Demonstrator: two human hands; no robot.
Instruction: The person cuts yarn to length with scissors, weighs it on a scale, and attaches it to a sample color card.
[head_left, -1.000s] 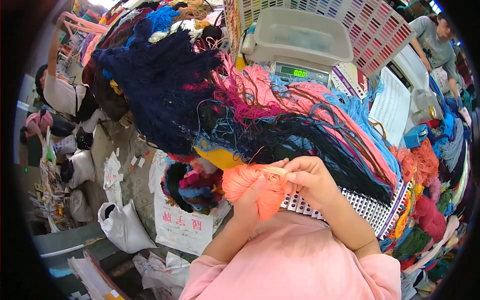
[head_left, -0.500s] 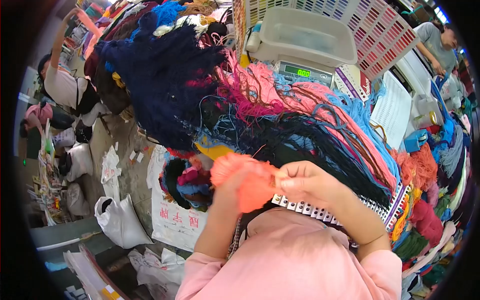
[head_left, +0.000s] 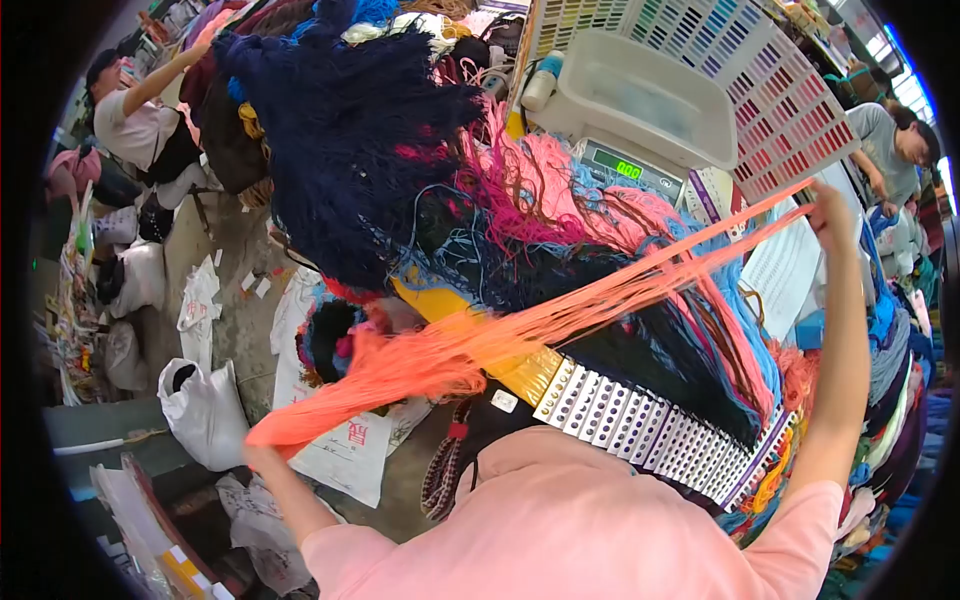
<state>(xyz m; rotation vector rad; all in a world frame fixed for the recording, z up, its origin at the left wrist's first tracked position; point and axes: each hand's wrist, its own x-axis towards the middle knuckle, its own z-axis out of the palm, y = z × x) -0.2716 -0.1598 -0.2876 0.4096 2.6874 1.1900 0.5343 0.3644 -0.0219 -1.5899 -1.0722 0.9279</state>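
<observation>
A coral-orange skein of yarn (head_left: 470,345) stretches diagonally across my front, between my two hands. At its lower left end, my left hand (head_left: 262,455) is closed on the bunched strands, which cover most of its fingers. Far out at the upper right, my right hand (head_left: 830,215) grips the other end, where the skein parts into two thin bands. Below the stretched strands lie a dark navy and black yarn pile (head_left: 640,365) and pink yarn (head_left: 545,175). White sample cards with rows of dots (head_left: 620,415) stick out at the pile's near edge.
A digital scale (head_left: 630,170) carries a clear plastic tub (head_left: 650,95), with a colour-chart rack (head_left: 770,90) behind. White sacks (head_left: 205,415) stand on the floor at left. One co-worker (head_left: 135,120) reaches toward yarn at upper left; another person (head_left: 890,150) is at upper right.
My hands have moved far apart, left hand down-left and right hand up-right. The coral skein, bunched between them before, is now drawn out long. The view has shifted slightly.
</observation>
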